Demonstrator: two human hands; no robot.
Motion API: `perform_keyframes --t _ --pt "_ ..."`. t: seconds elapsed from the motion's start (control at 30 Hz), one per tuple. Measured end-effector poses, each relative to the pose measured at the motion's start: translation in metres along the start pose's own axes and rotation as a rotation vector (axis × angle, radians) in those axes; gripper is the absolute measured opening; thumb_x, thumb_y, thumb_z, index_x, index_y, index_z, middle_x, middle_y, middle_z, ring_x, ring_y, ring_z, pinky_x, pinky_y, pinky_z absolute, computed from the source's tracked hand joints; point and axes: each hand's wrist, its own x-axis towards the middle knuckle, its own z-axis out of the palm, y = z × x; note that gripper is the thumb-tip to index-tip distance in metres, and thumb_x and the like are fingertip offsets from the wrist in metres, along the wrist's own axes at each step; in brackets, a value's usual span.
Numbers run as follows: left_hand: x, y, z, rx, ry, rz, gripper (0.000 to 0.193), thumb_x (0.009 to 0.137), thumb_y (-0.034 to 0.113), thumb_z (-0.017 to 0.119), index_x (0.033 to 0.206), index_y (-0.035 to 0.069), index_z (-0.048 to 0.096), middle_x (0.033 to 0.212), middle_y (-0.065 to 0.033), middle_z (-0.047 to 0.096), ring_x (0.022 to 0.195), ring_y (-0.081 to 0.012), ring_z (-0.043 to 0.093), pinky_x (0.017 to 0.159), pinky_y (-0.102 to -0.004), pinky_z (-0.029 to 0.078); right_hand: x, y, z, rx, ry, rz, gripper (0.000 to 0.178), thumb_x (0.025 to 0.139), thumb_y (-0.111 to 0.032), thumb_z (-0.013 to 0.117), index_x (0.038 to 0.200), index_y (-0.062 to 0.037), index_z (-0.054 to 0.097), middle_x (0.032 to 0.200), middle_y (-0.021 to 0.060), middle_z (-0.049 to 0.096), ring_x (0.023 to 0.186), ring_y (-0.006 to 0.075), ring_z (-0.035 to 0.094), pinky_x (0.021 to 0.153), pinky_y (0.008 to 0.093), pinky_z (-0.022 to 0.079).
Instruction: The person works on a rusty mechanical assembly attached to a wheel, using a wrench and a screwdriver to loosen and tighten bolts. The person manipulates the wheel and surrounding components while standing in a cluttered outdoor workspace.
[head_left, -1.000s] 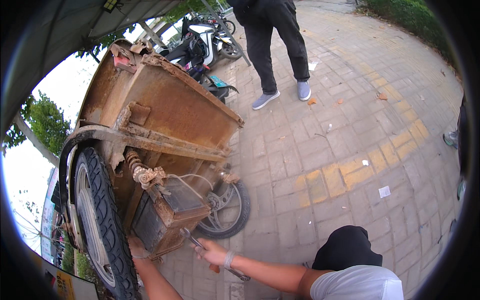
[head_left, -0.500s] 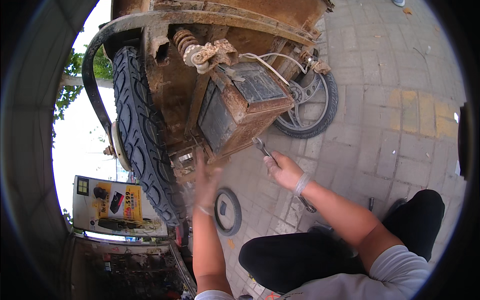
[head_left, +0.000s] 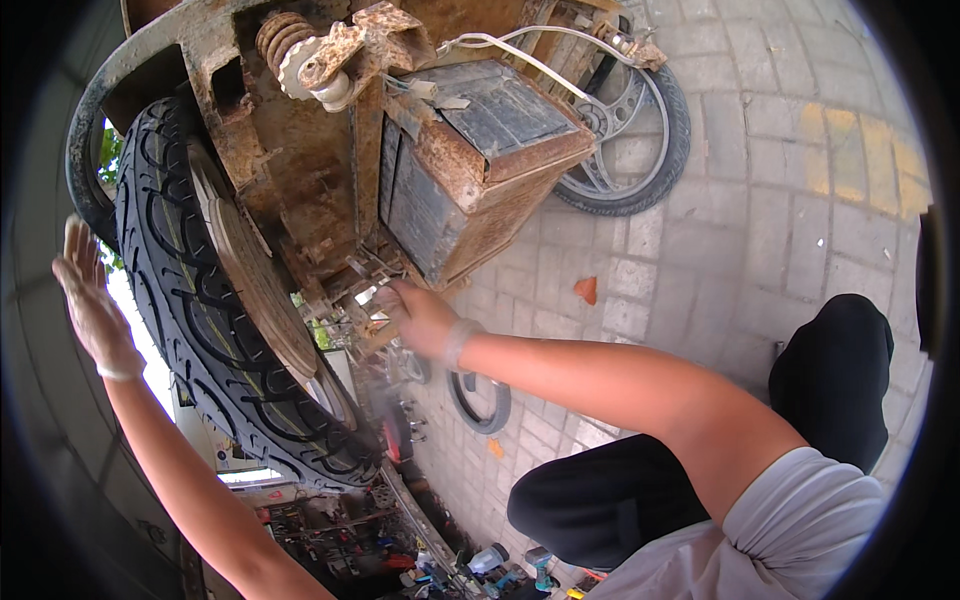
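Gray paving bricks [head_left: 720, 270] fill the right side. Our left hand [head_left: 95, 310], far left, has fingers out straight beside the big black tire [head_left: 165, 250]. Our right hand [head_left: 425, 318], mid-frame, curls below the rusty box [head_left: 480, 170]; we cannot tell what it pinches.

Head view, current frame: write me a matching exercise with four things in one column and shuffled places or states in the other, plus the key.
Column one
1. Left hand
2. Right hand
3. Coil spring
4. Cable

Column two
A. White, curving above the rusty-edged box
B. Open, on the picture's left side of the large tyre
C. At the metal parts just below the box's lower corner
D. Rusty brown, near the picture's top edge

Right pairs: 1-B, 2-C, 3-D, 4-A.
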Motion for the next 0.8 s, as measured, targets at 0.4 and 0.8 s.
perform_keyframes --t 0.4,0.8 --pt "0.038 -0.016 0.032 -0.975 -0.581 -0.304 0.076 0.089 0.06 0.048 0.134 -0.001 0.043 0.133 -0.0127 0.051 0.122 -0.0235 0.049 0.108 -0.0368 0.034 0.012 -0.033 0.032 0.23 -0.055 0.172 0.042 0.1 -0.033 0.036 0.102 0.0046 0.054 0.088 0.0299 0.061 0.086 0.0469 0.058 0.076 0.048 0.046" --pt "0.047 -0.038 0.016 -0.654 -0.156 -0.375 0.086 0.086 0.073 0.038 0.116 -0.006 0.057 0.112 -0.0137 0.062 0.101 -0.0233 0.058 0.098 -0.0353 0.041 0.071 -0.109 -0.051 0.688 -0.58 0.932 0.023 0.097 -0.022 0.042 0.08 -0.0067 0.046 0.063 0.0011 0.041 0.044 0.0092 0.033 0.037 0.0279 0.029"
